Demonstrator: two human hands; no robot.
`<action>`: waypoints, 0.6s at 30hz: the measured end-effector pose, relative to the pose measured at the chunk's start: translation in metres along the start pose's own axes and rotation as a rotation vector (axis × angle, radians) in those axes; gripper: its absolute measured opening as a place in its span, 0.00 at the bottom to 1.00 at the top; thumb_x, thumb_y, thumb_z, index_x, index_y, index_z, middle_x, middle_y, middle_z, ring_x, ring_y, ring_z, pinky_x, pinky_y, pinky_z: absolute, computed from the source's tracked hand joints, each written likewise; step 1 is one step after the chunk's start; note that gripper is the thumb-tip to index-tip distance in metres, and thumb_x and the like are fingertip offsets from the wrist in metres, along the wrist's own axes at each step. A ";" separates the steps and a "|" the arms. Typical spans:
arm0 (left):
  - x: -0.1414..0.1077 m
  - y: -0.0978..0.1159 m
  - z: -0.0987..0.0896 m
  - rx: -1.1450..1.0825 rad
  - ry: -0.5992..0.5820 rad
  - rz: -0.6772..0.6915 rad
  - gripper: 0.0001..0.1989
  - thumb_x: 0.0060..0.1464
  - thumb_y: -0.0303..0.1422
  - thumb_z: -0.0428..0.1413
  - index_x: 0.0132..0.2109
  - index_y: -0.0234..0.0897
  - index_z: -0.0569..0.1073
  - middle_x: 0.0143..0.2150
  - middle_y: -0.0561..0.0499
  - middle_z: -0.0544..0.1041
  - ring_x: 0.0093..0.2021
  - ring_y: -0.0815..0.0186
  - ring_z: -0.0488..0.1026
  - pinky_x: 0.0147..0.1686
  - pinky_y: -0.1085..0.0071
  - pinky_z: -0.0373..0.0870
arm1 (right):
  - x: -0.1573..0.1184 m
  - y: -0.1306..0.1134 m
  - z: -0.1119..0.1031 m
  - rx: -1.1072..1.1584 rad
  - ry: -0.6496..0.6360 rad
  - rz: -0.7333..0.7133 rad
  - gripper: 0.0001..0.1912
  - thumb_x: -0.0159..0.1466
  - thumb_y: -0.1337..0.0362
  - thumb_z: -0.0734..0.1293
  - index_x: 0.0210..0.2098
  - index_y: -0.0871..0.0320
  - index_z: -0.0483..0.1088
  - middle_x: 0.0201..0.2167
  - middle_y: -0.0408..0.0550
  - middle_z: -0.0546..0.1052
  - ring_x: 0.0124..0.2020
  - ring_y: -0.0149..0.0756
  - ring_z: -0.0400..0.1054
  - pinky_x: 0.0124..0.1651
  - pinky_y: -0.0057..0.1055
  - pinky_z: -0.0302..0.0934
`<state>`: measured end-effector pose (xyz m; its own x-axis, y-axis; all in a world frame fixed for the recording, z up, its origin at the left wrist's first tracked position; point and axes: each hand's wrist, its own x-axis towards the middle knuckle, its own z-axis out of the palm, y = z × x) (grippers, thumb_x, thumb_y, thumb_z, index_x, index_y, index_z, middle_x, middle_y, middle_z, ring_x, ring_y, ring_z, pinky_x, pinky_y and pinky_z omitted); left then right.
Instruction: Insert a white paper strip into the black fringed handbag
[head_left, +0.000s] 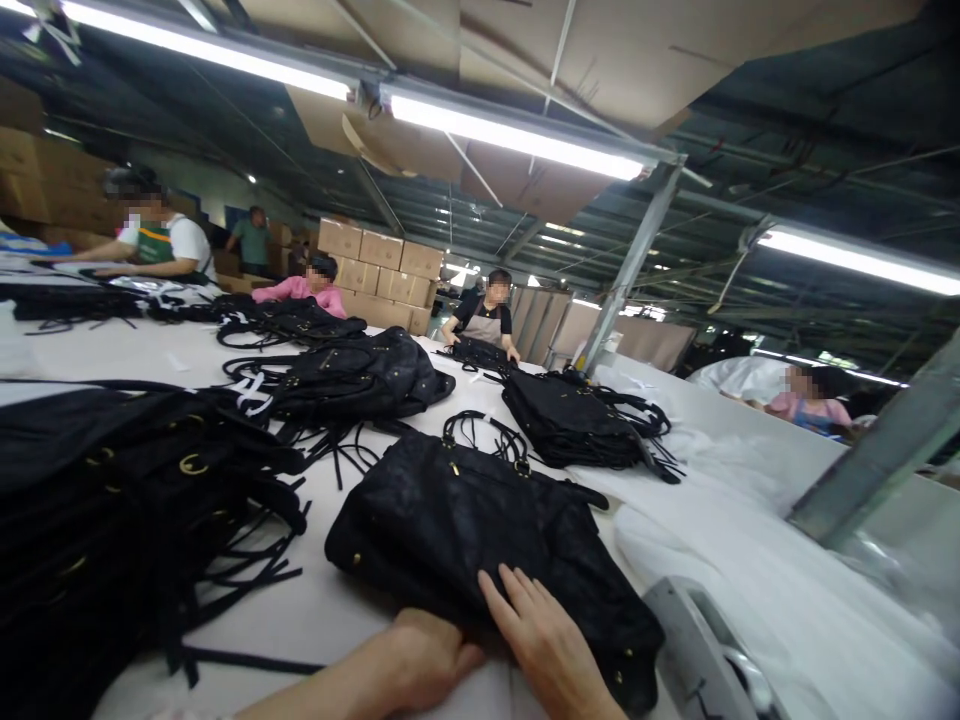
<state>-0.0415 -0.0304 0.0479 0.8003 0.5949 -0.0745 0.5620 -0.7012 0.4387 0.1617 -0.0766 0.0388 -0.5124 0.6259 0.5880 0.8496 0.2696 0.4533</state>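
Note:
A black handbag [480,520] with gold studs and looped handles lies on the white table in front of me, its base edge toward me. My right hand [544,635] rests on its near side, fingers stretched out over the material. At the near edge is my left hand [424,650], thumb showing and the other fingers hidden under or behind the bag, so its grip cannot be made out. A large pile of black bags [150,500] with gold rings and dangling straps stands close on my left.
More black bags lie in piles farther along the white table [315,600], such as one pile [577,415] at right. A grey-white device [705,650] sits beside the handbag. White plastic sheeting [750,560] and a metal post [885,450] are right. Several people work beyond.

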 end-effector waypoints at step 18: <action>-0.034 0.000 0.006 0.259 0.021 0.249 0.22 0.64 0.34 0.47 0.63 0.36 0.66 0.61 0.37 0.70 0.57 0.47 0.69 0.56 0.52 0.67 | -0.007 -0.010 0.035 0.047 0.121 0.068 0.17 0.70 0.63 0.56 0.54 0.48 0.69 0.49 0.45 0.79 0.48 0.40 0.72 0.53 0.37 0.60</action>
<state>-0.0675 -0.0531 0.0456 0.9166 0.3990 0.0256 0.3864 -0.9006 0.1991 0.1614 -0.0581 0.0070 -0.4620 0.5520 0.6942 0.8865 0.2654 0.3790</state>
